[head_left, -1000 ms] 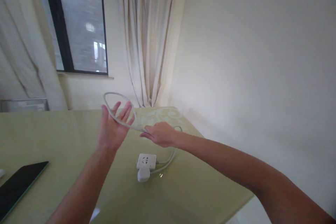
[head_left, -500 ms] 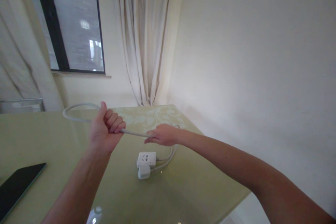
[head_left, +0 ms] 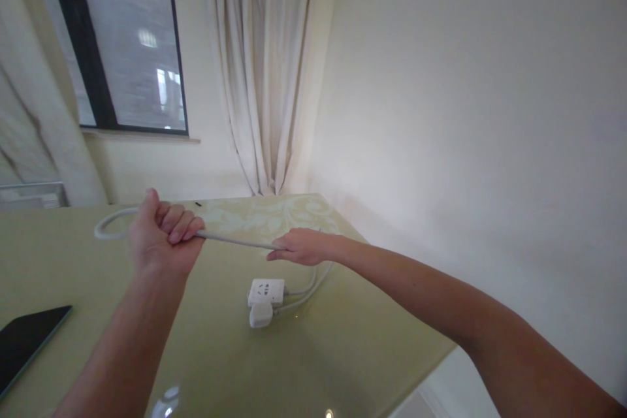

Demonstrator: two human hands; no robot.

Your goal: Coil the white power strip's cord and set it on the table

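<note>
A white cable (head_left: 235,241) runs nearly straight between my two hands above the table. My left hand (head_left: 166,232) is closed in a fist around it, thumb pointing up, and a loop of the cable bulges out to the left behind the fist. At the other end of the straight stretch, my right hand (head_left: 304,246) pinches the cable between thumb and fingers. Below the right hand a white power strip (head_left: 266,290) rests on the table, with a white plug adapter (head_left: 261,315) at its near side. Cords curve from both up behind my right hand.
The glossy greenish table (head_left: 294,366) ends at a right edge beside the white wall. A dark flat tablet-like object (head_left: 32,339) lies at the left. A small dark item (head_left: 198,204) sits near the far edge. Curtains (head_left: 267,78) and a window (head_left: 127,39) stand behind.
My left hand has moved left, away from the right hand, so the cable stretch between them is longer. The right hand stays nearly in place. The view has shifted slightly.
</note>
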